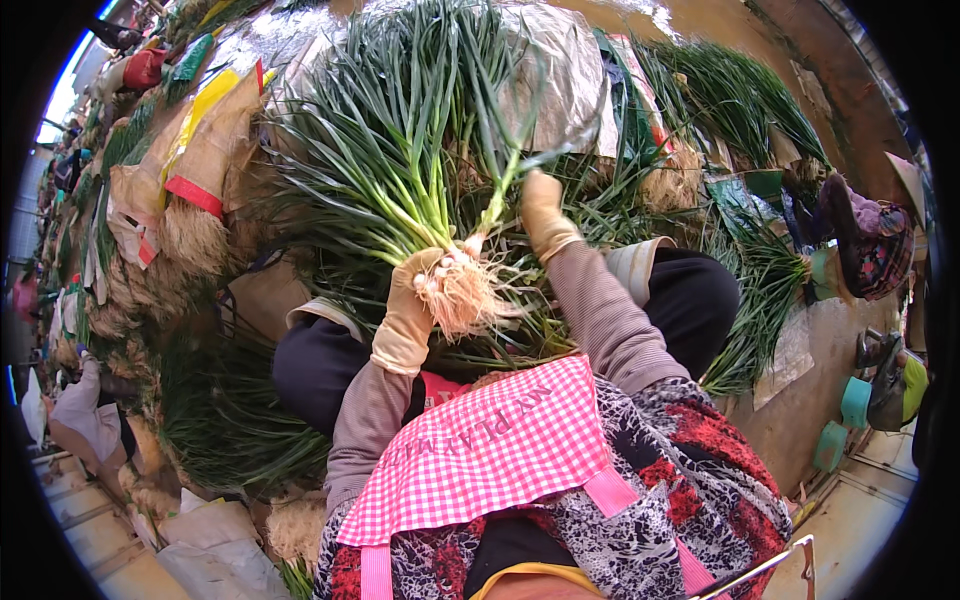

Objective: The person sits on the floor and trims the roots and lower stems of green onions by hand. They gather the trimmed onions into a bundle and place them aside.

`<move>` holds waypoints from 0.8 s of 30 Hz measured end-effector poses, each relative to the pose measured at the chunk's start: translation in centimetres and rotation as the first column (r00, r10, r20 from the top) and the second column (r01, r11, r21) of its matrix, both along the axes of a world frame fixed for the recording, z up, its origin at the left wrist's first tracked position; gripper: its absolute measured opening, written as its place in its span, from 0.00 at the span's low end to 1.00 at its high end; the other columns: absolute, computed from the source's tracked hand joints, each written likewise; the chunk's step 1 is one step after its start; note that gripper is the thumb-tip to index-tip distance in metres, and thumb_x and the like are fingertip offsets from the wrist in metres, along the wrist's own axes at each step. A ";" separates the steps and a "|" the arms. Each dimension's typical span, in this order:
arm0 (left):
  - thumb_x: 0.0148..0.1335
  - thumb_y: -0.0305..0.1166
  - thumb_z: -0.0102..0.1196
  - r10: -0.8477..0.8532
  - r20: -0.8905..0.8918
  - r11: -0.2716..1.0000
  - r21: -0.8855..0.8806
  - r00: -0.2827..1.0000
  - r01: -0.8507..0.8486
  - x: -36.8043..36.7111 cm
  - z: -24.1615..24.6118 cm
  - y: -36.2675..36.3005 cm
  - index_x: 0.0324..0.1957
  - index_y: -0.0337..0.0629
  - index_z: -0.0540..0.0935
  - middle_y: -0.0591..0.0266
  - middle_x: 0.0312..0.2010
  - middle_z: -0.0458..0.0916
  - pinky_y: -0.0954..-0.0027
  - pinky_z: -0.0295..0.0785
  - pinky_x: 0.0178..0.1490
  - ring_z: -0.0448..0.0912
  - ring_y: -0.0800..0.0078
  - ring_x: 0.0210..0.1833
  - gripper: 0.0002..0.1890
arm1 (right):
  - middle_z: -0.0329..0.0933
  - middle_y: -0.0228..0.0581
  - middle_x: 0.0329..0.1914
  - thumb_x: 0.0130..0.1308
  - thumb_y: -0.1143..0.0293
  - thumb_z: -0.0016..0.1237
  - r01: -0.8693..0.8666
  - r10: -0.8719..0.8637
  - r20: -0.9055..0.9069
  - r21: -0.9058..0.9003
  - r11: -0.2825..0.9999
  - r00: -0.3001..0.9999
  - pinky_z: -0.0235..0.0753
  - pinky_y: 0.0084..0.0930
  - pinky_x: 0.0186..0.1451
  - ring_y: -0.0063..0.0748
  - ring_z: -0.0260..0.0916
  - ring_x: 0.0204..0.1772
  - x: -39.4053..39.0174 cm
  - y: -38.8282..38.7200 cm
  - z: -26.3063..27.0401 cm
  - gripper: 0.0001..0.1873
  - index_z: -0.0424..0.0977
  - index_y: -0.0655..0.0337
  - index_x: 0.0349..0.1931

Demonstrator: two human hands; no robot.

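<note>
My left hand [409,311], in a pale rubber glove, grips a bunch of green onions [420,180] near the bulbs, with the stringy roots [466,296] towards me and the leaves fanning away. Just right of the bunch, my right hand [544,210], gloved the same way, is raised with its fingers curled. A stalk beside it leans against the bunch's right side; whether the fingers hold a leaf of it is blurred. Loose green onion leaves [525,341] lie under both hands, between my knees.
Rooty bundles wrapped in sacking [217,150] lie at the left. More green onions [735,97] are heaped at the upper right, beside a whitish plastic sheet [555,75]. A person [874,240] sits at the right, near teal stools [855,403]; another person [90,412] is at the lower left.
</note>
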State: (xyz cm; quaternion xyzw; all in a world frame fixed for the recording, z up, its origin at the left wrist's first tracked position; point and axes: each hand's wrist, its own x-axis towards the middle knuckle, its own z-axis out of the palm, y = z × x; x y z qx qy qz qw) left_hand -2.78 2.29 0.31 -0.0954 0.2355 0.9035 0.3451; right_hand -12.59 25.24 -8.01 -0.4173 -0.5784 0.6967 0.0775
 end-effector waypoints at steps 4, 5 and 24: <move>0.56 0.25 0.50 0.031 0.063 0.992 0.121 0.998 -0.038 0.2 0.4 -0.5 0.51 0.23 0.70 0.52 0.36 0.76 0.71 0.74 0.41 0.75 0.70 0.33 0.20 | 0.58 0.22 0.13 0.67 0.65 0.38 -0.036 0.063 0.055 -0.400 0.916 0.996 0.48 0.15 0.13 0.17 0.50 0.13 3.4 5.5 3.6 0.12 0.72 0.60 0.29; 0.54 0.24 0.52 0.065 0.140 0.997 0.032 0.988 -0.070 0.0 0.4 -0.4 0.48 0.22 0.71 0.60 0.28 0.76 0.80 0.74 0.32 0.73 0.80 0.23 0.19 | 0.57 0.20 0.13 0.68 0.67 0.36 -0.188 0.257 0.163 -0.346 0.919 0.953 0.47 0.15 0.12 0.15 0.49 0.13 4.7 5.8 4.5 0.12 0.73 0.62 0.34; 0.59 0.30 0.48 0.105 -0.130 0.994 0.000 0.986 -0.106 -0.4 0.0 -2.0 0.54 0.25 0.69 0.44 0.45 0.77 0.63 0.75 0.50 0.78 0.62 0.44 0.23 | 0.72 0.33 0.16 0.61 0.44 0.48 -0.753 0.550 0.539 0.288 0.592 0.638 0.63 0.18 0.15 0.21 0.62 0.12 9.7 7.4 7.2 0.30 0.77 0.69 0.38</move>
